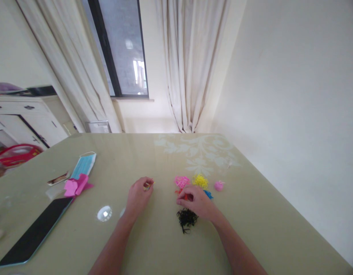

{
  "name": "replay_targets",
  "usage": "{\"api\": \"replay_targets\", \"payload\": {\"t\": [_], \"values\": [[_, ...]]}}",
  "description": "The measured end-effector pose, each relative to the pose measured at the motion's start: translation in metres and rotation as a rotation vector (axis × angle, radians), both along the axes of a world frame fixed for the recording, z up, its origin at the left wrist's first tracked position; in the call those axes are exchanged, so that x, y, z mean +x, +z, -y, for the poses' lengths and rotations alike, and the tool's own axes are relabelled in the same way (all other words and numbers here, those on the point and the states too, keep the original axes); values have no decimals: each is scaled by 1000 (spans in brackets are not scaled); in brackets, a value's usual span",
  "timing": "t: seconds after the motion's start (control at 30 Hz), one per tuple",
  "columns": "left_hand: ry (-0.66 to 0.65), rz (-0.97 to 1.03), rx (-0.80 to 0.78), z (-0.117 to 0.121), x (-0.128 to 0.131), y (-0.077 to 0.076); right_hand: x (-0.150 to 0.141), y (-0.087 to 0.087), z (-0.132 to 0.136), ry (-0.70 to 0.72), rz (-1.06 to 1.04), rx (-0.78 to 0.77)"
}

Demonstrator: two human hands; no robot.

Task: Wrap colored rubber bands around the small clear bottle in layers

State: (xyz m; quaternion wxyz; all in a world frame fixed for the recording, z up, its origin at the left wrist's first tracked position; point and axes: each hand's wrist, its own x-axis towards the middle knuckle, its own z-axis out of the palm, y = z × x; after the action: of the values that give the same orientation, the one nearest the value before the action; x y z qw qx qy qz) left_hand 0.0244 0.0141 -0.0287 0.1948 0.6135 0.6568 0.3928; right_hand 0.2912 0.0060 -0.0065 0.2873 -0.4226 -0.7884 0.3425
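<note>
My left hand [140, 194] is closed above the table, thumb and fingers pinched on small, partly hidden rubber bands [148, 186] with a yellowish bit poking out. To the right, my right hand [195, 200] is pinched shut over the heaps; whatever its fingertips hold is too small to make out. Around it lie loose heaps of rubber bands: pink [182, 181], yellow [200, 181], black [187, 218], and red-orange [178, 191] and blue [208, 194] ones partly covered by the hand. A small pink ball-like thing [219, 185] sits right of the yellow heap.
Left on the glossy table [239, 236] are a dark tablet-like slab [36, 231], a pink flower-like piece [76, 185], a blue face mask [84, 165] and a small brown-and-white strip [58, 178]. A white wall [293, 95] runs along the table's right side.
</note>
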Motion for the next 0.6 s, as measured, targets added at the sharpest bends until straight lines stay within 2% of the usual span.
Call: {"api": "replay_targets", "payload": {"t": [0.13, 0.33, 0.5, 0.6], "values": [[-130, 163, -33, 1, 6, 2, -5, -3, -1, -62, -37, 23], [-392, 398, -105, 12, 33, 8, -12, -6, 0, -142, -147, 32], [-464, 436, -127, 19, 44, 4, -12, -2, 1, -117, -138, 83], [-467, 447, -124, 19, 42, 2, -5, 2, -1, -148, -219, 41]]}}
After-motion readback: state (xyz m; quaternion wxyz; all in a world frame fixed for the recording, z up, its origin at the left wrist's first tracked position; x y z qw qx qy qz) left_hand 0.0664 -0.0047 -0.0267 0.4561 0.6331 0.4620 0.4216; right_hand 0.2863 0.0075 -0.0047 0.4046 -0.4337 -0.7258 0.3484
